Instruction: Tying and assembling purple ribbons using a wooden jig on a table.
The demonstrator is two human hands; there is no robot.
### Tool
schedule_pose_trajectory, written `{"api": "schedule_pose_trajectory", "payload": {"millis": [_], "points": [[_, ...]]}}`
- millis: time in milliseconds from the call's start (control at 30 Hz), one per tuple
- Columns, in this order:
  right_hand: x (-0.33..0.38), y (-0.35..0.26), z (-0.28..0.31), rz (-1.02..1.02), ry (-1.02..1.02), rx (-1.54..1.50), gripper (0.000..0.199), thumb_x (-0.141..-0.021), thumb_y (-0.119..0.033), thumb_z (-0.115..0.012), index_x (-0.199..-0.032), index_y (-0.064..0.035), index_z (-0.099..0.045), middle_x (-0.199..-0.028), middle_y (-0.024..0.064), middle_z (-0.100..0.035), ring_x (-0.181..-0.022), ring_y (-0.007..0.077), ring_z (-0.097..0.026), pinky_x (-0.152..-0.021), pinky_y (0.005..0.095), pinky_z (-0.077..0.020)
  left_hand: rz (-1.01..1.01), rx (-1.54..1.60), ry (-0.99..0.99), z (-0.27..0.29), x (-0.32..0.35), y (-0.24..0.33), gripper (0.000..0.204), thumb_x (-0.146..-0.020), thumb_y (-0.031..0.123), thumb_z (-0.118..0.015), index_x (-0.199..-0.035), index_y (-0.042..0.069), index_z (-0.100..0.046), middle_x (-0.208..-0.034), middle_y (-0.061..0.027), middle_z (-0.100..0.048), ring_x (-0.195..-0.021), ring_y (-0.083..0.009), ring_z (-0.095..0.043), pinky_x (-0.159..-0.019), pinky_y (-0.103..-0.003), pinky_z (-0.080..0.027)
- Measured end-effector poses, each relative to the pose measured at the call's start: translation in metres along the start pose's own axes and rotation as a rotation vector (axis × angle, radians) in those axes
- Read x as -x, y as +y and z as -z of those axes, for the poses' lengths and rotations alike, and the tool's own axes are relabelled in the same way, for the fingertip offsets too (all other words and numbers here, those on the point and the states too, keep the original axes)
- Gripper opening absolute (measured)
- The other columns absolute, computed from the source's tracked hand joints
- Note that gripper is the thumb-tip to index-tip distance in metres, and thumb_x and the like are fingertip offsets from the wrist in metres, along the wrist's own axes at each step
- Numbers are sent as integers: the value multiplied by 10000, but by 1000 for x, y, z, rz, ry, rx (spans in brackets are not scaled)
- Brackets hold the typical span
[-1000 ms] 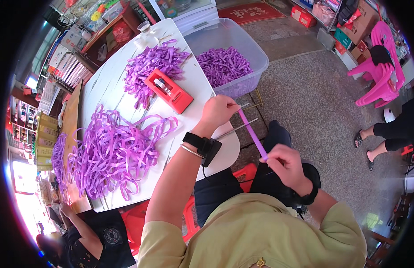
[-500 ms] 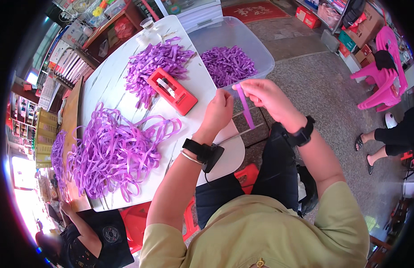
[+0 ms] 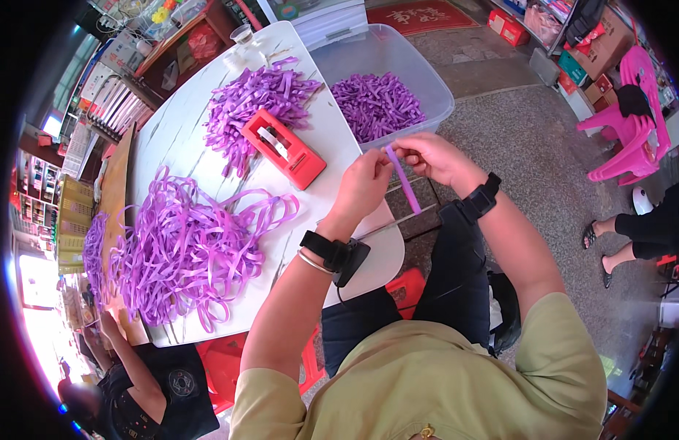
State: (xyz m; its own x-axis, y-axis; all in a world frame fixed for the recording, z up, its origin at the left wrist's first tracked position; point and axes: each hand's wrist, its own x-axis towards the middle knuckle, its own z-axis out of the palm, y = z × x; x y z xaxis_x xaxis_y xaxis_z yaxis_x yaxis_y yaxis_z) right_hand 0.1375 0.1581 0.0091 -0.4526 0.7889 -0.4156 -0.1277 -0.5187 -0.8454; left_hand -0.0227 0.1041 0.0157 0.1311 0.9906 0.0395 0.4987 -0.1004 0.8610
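Note:
Over the table's right edge, my two hands meet at the upper end of a short purple ribbon strip (image 3: 403, 180), which hangs down between them. My right hand (image 3: 436, 159) pinches its top with thumb and fingers. My left hand (image 3: 363, 187) is closed, its fingertips against the same end, though the exact grip is partly hidden. To the left of my hands, a red tape dispenser (image 3: 299, 163) stands on the white table (image 3: 332, 213). Beside it lies a heap of short ribbon pieces (image 3: 255, 103). Nearer me spreads a large tangle of long purple ribbon loops (image 3: 193, 249).
A clear plastic bin (image 3: 431, 81) with many purple ribbon pieces stands just beyond my hands. A plastic cup (image 3: 242, 35) is at the table's far end. Another person (image 3: 145, 381) sits at lower left. Pink chairs (image 3: 629, 125) and someone's legs (image 3: 632, 235) are at right.
My hands have come closer together, the left fingertips now reaching the ribbon's upper end. The right fingers have curled lower around it. The other person's hand at left has shifted slightly.

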Motion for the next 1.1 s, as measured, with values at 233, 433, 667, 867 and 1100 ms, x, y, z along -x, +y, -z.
{"api": "schedule_pose_trajectory", "payload": {"millis": [233, 433, 667, 867, 1100], "points": [[-1, 34, 21, -261, -105, 42, 123, -826, -188, -528, -823, -83, -592, -606, -66, -454, -475, -3, -358, -383, 135, -258, -50, -170, -122, 1, 1, 7, 165, -750, 162, -617, -832, 22, -644, -636, -66, -561, -567, -138, -510, -533, -278, -411], [55, 87, 26, -112, -56, 60, 208, -836, -135, -473, -986, -55, -593, -723, -43, -530, -568, 32, -422, -465, 171, -334, -69, -280, -189, -2, -1, 9, 201, -718, 215, -633, -809, 37, -654, -674, -122, -608, -602, -226, -586, -578, -309, -449], [87, 103, -5, 326, 155, 100, 162, -817, -173, -581, -891, -31, -602, -720, -25, -558, -635, 36, -485, -564, 177, -385, -16, -342, -226, -1, -3, 13, 220, -718, 237, -625, -814, 42, -653, -680, -130, -610, -610, -235, -588, -587, -315, -450], [86, 105, -13, 265, 180, -65, 111, -798, -164, -603, -837, -63, -578, -732, -15, -574, -648, 38, -511, -547, 167, -381, 37, -369, -253, -1, -4, 16, 223, -720, 238, -625, -840, 52, -653, -711, -127, -618, -648, -220, -595, -615, -307, -452], [85, 100, -11, 186, 169, -163, 149, -788, -165, -617, -877, -55, -573, -782, -5, -597, -661, 48, -536, -543, 159, -388, -4, -343, -212, -2, -1, 13, 227, -732, 239, -618, -833, 38, -650, -703, -117, -617, -639, -205, -587, -606, -305, -448]]}}
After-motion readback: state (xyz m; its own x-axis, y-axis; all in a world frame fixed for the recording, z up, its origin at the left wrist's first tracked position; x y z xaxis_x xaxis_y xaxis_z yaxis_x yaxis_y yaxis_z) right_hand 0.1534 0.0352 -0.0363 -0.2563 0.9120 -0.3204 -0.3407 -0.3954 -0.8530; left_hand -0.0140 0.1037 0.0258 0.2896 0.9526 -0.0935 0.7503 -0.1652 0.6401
